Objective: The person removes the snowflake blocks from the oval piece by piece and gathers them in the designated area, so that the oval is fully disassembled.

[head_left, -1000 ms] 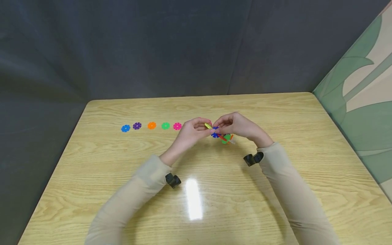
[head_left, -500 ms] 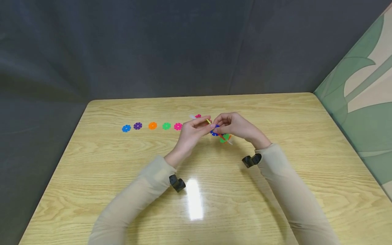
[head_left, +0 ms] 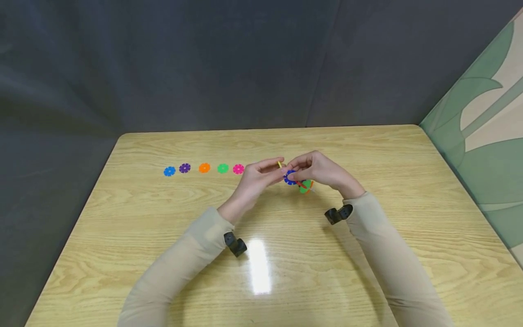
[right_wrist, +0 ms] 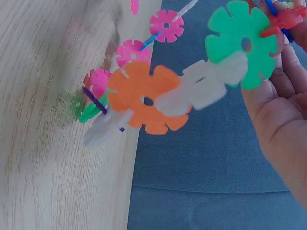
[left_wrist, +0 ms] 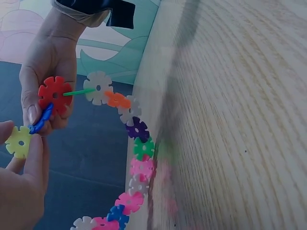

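Chain [left_wrist: 144, 149] of notched discs trails from our right hand [head_left: 323, 172], which pinches the blue disc [left_wrist: 42, 120] near its end; next along sits the red disc [left_wrist: 55, 86]. Our left hand [head_left: 253, 181] pinches the yellow disc [left_wrist: 13, 141] between thumb and fingers, its edge meeting blue's. Both discs are over the table [head_left: 135, 213], just right of a spaced row [head_left: 204, 168] of coloured discs.

We take the step to be slotting yellow into blue. We should line up two notches, hold the discs crosswise and push straight along the slot, fingertips close to the joint so neither disc bends. Our right grip belongs on blue itself, lest the joint with red take the twist, and the chain should hang slack. Whether the notches have fully engaged we cannot tell; a light tug would test it.

Against a second ago, yellow looks thinner from the head view, nearly edge-on where it slanted broader. Half a second ago, pink and white showed beyond our left fingers; now they don't. Both pinches and the row match.
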`<state>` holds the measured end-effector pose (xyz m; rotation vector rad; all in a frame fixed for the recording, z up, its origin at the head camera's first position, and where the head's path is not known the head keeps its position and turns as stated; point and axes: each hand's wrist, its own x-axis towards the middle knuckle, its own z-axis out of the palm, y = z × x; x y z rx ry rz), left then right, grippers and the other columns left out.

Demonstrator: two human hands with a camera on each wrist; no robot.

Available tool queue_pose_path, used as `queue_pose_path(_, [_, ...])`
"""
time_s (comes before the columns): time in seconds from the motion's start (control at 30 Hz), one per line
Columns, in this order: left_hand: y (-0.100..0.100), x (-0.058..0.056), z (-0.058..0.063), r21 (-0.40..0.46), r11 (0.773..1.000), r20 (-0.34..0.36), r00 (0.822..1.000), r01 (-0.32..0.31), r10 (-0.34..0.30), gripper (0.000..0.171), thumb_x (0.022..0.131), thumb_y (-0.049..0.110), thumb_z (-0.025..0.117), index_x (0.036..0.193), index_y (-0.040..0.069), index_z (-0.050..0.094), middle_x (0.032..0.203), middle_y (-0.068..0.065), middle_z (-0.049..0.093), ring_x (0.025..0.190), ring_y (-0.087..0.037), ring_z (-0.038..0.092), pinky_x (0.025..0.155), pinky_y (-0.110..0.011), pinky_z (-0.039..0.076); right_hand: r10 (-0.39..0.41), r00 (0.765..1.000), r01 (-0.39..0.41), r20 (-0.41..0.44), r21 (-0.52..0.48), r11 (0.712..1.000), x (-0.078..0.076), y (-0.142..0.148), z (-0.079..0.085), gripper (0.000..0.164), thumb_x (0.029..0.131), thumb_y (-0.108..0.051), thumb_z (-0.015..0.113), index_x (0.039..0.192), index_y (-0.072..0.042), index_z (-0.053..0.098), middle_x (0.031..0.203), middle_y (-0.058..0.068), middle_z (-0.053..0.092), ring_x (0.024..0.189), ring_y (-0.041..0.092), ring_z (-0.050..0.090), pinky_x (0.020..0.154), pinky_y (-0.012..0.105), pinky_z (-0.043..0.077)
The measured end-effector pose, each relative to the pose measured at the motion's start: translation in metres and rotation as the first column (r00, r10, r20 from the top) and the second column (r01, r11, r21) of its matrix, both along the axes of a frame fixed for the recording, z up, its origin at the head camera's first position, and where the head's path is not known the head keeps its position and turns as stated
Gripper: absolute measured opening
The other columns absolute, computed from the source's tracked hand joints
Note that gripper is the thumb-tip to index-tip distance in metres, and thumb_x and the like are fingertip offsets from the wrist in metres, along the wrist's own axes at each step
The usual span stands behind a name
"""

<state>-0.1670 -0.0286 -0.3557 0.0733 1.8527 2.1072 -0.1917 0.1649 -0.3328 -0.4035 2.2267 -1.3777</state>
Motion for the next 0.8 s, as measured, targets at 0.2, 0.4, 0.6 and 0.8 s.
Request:
queue_pose_path(0.2, [0.0001, -0.0021, 0.0008, 0.032, 0.999, 0.005, 1.0, -0.017, 0.017, 0.04, 0.089, 0.005, 0.065, 0.128, 0.002, 0.059, 0.107, -0.008, 0.063, 0.085, -0.005, 0.063, 0.091, -0.029, 0.055, -0.031, 1.0, 0.031, 0.002, -0.013, 0.999, 0.0003, 0.0018, -0.0007, 0.025, 0.089, -0.017, 0.067, 0.109, 0.0, 0.067, 0.081, -0.007, 0.071, 0.076, 0.014, 0.066, 0.072, 0.026, 0.055])
queue_pose_path(0.4, [-0.0004, -0.0005, 0.002, 0.037, 0.999, -0.001, 1.0, -0.013, 0.013, 0.038, 0.089, 0.007, 0.065, 0.126, 0.002, 0.059, 0.096, 0.0, 0.061, 0.084, -0.006, 0.062, 0.091, -0.03, 0.056, -0.033, 0.999, 0.033, 0.006, 0.001, 0.999, -0.0005, 0.003, 0.0006, 0.025, 0.089, -0.015, 0.066, 0.108, 0.0, 0.066, 0.081, -0.008, 0.07, 0.074, 0.011, 0.064, 0.072, 0.026, 0.055])
queue_pose_path(0.6, [0.0019, 0.0026, 0.0019, 0.049, 0.998, -0.028, 0.999, -0.039, 0.041, 0.036, 0.091, 0.008, 0.064, 0.126, 0.001, 0.059, 0.102, -0.002, 0.06, 0.088, -0.006, 0.062, 0.091, -0.028, 0.055, -0.029, 0.999, 0.029, 0.015, 0.007, 1.0, -0.002, 0.0026, 0.0025, 0.025, 0.089, -0.011, 0.065, 0.11, 0.002, 0.064, 0.083, -0.009, 0.07, 0.079, 0.008, 0.064, 0.076, 0.025, 0.054])
queue_pose_path(0.8, [0.0038, 0.0053, 0.001, 0.013, 0.996, -0.073, 0.994, -0.083, 0.084, 0.038, 0.09, 0.011, 0.066, 0.127, 0.003, 0.059, 0.115, -0.011, 0.062, 0.098, -0.01, 0.058, 0.09, -0.025, 0.055, -0.026, 0.999, 0.026, 0.019, 0.009, 1.0, -0.0036, 0.0016, 0.0041, 0.025, 0.09, -0.011, 0.064, 0.111, 0.002, 0.064, 0.084, -0.009, 0.07, 0.081, 0.008, 0.065, 0.079, 0.025, 0.055])
